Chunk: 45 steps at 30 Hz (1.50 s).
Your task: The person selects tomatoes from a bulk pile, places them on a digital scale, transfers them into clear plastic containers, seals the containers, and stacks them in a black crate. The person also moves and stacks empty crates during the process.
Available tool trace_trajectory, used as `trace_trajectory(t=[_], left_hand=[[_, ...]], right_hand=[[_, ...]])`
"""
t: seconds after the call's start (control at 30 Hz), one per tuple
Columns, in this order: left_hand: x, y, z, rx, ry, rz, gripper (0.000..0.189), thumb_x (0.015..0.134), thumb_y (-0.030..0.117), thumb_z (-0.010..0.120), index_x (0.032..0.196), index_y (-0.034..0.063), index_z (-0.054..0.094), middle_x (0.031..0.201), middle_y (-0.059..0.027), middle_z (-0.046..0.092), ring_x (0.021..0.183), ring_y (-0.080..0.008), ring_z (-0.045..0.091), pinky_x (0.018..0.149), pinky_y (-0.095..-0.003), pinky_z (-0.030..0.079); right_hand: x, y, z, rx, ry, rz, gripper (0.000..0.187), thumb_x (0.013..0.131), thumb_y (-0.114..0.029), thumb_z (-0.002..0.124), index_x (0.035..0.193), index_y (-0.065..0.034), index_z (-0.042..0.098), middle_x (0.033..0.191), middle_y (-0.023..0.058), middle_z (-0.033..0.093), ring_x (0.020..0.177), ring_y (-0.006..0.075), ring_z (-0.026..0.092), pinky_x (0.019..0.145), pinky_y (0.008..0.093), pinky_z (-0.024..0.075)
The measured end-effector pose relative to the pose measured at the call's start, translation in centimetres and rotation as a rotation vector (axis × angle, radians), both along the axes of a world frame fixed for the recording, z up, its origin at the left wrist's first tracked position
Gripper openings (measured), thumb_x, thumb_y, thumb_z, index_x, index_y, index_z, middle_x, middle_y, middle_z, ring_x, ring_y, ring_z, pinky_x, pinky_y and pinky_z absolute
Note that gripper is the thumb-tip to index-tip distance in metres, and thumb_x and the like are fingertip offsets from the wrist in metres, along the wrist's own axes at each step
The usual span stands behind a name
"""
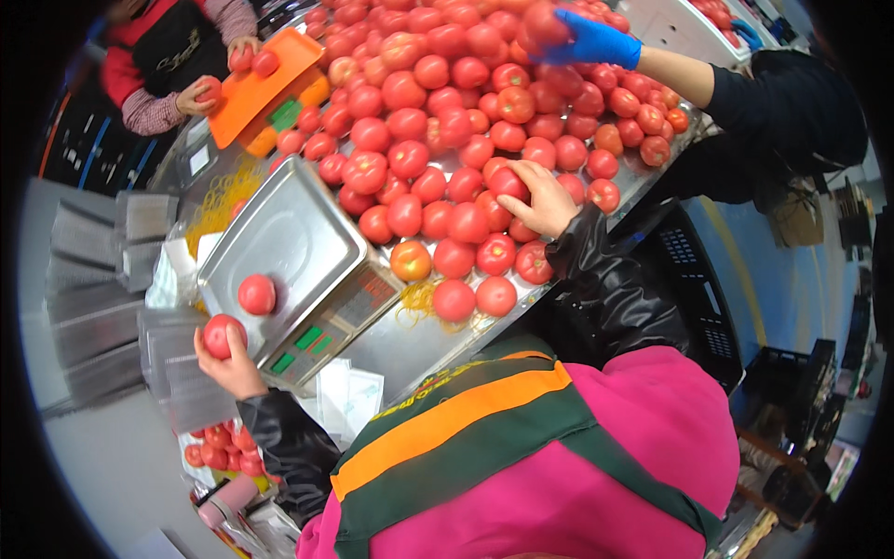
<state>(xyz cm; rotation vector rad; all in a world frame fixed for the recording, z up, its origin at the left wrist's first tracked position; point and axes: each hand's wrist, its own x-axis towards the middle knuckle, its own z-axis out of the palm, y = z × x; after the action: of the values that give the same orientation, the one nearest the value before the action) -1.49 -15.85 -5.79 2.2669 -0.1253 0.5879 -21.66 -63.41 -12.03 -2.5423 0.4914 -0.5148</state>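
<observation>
My left hand (235, 368) grips a red tomato (222, 334) at the near left corner of a weighing scale. On the scale's steel pan (293, 223) lies one more tomato (256, 294), just beyond that hand. My right hand (548, 199) is over the near side of a large heap of tomatoes (408, 126), its fingers closed around a tomato (508, 183). Below the pan, the scale's panel (307, 349) shows green displays. Yellow rubber bands (417, 300) lie between the scale and the nearest tomatoes.
Clear plastic trays (174, 363) are stacked left of the scale. Across the steel table, a co-worker handles tomatoes at an orange tray (262, 84). A blue-gloved hand (601, 43) reaches over the heap from the right. White paper packets (349, 398) lie before me; a black crate (691, 279) stands at right.
</observation>
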Motion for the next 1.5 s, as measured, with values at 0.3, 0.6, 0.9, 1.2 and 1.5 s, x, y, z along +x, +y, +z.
trace_trajectory(t=[0.3,0.6,0.9,1.2,1.5], left_hand=[[1.0,3.8,-7.1,0.054,0.015,-0.091,0.056,0.089,0.028,0.062,0.133,-0.0003,0.045,0.127,-0.025,0.048,0.118,-0.0381,0.048,0.103,-0.0427,0.036],[-0.6,11.7,4.1,0.514,-0.366,0.037,0.054,0.089,0.027,0.064,0.135,0.0043,0.048,0.138,-0.021,0.043,0.129,-0.0404,0.038,0.107,-0.0488,0.028],[4.6,21.9,6.0,0.042,0.474,-0.228,0.036,0.094,0.023,0.06,0.115,-0.0057,0.063,0.101,-0.0085,0.069,0.093,-0.0148,0.063,0.087,-0.0284,0.047],[5.5,23.9,6.5,-0.11,0.636,-0.396,0.033,0.095,0.023,0.057,0.11,-0.0049,0.065,0.099,-0.0077,0.069,0.092,-0.0158,0.064,0.086,-0.0284,0.048],[4.1,21.5,6.1,-0.483,-0.038,-0.039,0.023,0.094,0.016,0.059,0.104,-0.0019,0.068,0.093,-0.0062,0.069,0.088,-0.014,0.063,0.084,-0.0291,0.049]], right_hand=[[2.3,3.2,1.7,-0.459,-0.069,-0.037,0.053,0.082,-0.029,0.067,0.126,-0.0033,0.052,0.125,0.0186,0.053,0.117,0.0341,0.051,0.097,0.045,0.0412],[6.2,10.4,5.5,-0.028,0.015,0.33,0.05,0.077,-0.021,0.071,0.121,-0.0039,0.054,0.115,0.0198,0.054,0.106,0.0383,0.056,0.09,0.0411,0.0477],[18.1,21.7,4.5,-0.218,-0.325,0.788,0.048,0.075,-0.002,0.067,0.121,-0.0031,0.054,0.129,0.0185,0.049,0.124,0.0381,0.044,0.102,0.0445,0.0382],[8.8,21.6,3.5,0.138,-0.264,0.68,0.019,0.081,-0.003,0.064,0.1,-0.0024,0.065,0.117,0.017,0.059,0.113,0.0349,0.055,0.096,0.0411,0.0432],[5.8,20.5,0.9,0.253,-0.103,0.715,0.017,0.085,-0.005,0.061,0.101,-0.0009,0.066,0.109,0.0149,0.063,0.1,0.03,0.061,0.087,0.0354,0.0474]])
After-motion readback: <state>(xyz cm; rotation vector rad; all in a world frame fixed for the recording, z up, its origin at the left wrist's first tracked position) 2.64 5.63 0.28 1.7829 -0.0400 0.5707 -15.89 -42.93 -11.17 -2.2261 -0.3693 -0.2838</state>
